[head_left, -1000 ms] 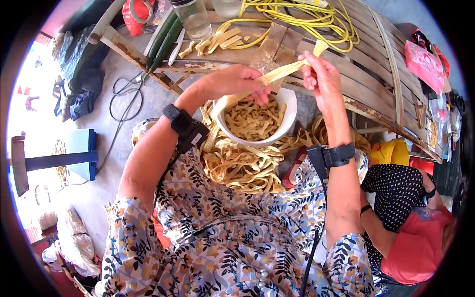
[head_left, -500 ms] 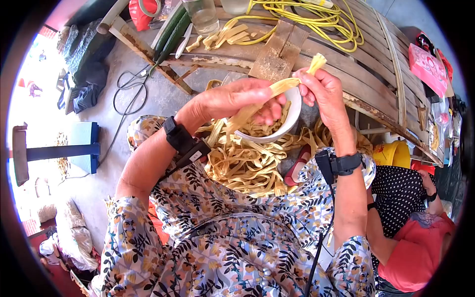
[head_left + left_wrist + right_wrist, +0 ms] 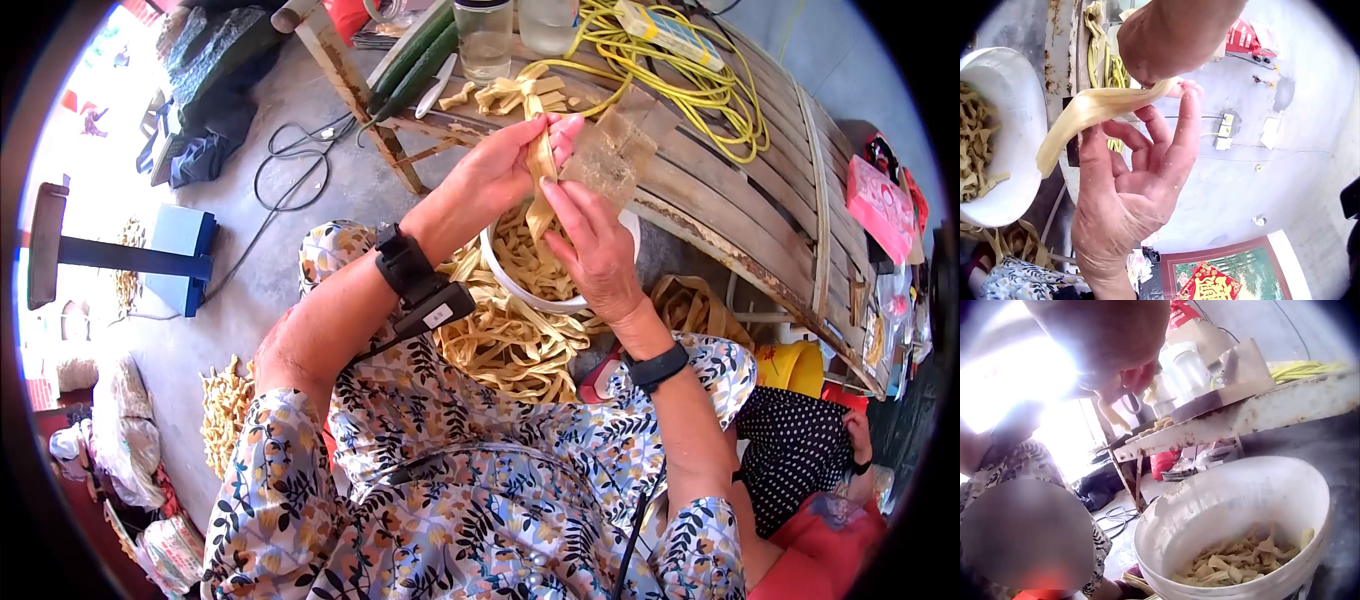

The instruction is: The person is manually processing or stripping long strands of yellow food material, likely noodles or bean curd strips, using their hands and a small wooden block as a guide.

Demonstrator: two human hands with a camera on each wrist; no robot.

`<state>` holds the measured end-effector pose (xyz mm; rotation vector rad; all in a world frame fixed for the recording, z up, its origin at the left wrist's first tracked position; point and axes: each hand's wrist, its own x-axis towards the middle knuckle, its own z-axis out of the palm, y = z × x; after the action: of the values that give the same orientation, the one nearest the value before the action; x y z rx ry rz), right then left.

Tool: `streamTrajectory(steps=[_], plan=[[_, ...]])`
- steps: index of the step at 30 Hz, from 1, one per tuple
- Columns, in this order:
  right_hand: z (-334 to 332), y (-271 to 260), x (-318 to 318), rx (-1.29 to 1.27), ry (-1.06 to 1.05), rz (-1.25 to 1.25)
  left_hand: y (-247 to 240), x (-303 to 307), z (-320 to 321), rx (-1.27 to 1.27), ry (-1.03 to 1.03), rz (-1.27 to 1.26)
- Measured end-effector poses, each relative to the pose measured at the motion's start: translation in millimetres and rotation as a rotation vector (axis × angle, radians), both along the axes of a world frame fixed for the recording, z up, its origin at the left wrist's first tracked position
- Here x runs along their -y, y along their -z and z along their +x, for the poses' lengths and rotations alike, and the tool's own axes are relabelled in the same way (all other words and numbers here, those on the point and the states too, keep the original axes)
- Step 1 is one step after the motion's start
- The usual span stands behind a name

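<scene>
My left hand (image 3: 500, 165) holds a flat, pale-yellow strip (image 3: 541, 165) that hangs over the white tub. Just below, my right hand (image 3: 597, 245) has its index finger and thumb on the same strip. In the left wrist view, the strip (image 3: 1085, 112) curves across above the right hand (image 3: 1135, 181), while the left hand (image 3: 1175, 37) covers part of the upper edge. The white tub (image 3: 505, 280) contains many short pieces of strip (image 3: 1235, 565). Long loose strips (image 3: 500, 350) lie heaped in front of it.
A slatted bench (image 3: 720, 225) carries cucumbers (image 3: 420, 60), a white-handled knife (image 3: 436, 85), glass jars (image 3: 484, 40), yellow cable (image 3: 690, 85) and a wooden block (image 3: 612, 165). Black cord (image 3: 285, 200) crosses the floor. At right sits another person (image 3: 820, 550) near a yellow bucket (image 3: 792, 368).
The right hand has come down and left from the strip's upper end. The left hand has risen, and the strip now hangs steeply instead of slanting. The head view has shifted.
</scene>
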<state>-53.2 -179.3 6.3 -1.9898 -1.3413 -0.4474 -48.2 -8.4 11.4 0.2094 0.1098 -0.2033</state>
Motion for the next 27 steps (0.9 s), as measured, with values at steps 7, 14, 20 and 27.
streamTrajectory(steps=[7, 14, 20, 27], plan=[[8, 0, -12, 0.17, 0.045, 0.012, -4, -6, -2, -0.006, -0.022, -0.008], [2, -28, -20, 0.097, -0.007, 0.267, 7, -9, -3, 0.065, 0.078, 0.007], [-2, -23, -15, -0.656, -0.086, 0.317, 11, 8, -8, -0.107, -0.029, 0.405], [13, -22, -10, 0.102, 0.15, 0.096, 6, -18, 1, -0.106, -0.094, -0.019]])
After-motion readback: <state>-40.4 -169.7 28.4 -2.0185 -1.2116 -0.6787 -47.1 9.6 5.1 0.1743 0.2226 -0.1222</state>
